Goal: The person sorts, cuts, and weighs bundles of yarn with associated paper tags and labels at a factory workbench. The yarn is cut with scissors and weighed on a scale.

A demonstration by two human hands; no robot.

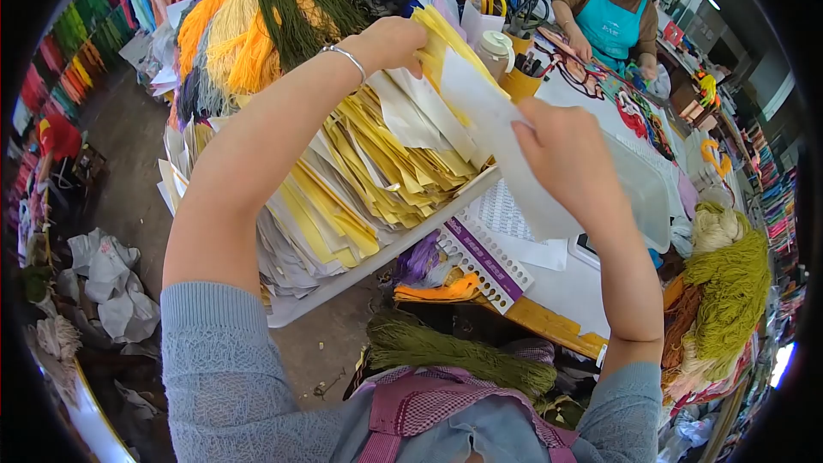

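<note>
My left hand [393, 41], a bracelet at its wrist, reaches to the far end of a long white tray [411, 236]. Its fingers are closed on the top of some yellow paper sheets [447, 34] that stand up there. Pinched between the thumb and fingers of my right hand [570, 154] is a white paper sheet [489, 111], which slants beside the yellow ones. Packed upright in the tray are many yellow and white papers [369, 171], their edges uneven. A purple-and-white card with punched holes [484, 261] lies below the white sheet, beside purple and orange thread [437, 287].
Orange, cream and dark green yarn hanks [249, 26] are heaped behind the tray. Olive yarn [720, 283] hangs at the right; more green yarn [454, 356] rests at my lap. A clear plastic box [643, 180], a bottle [495, 53] and scissors [523, 0] stand near a co-worker [609, 17].
</note>
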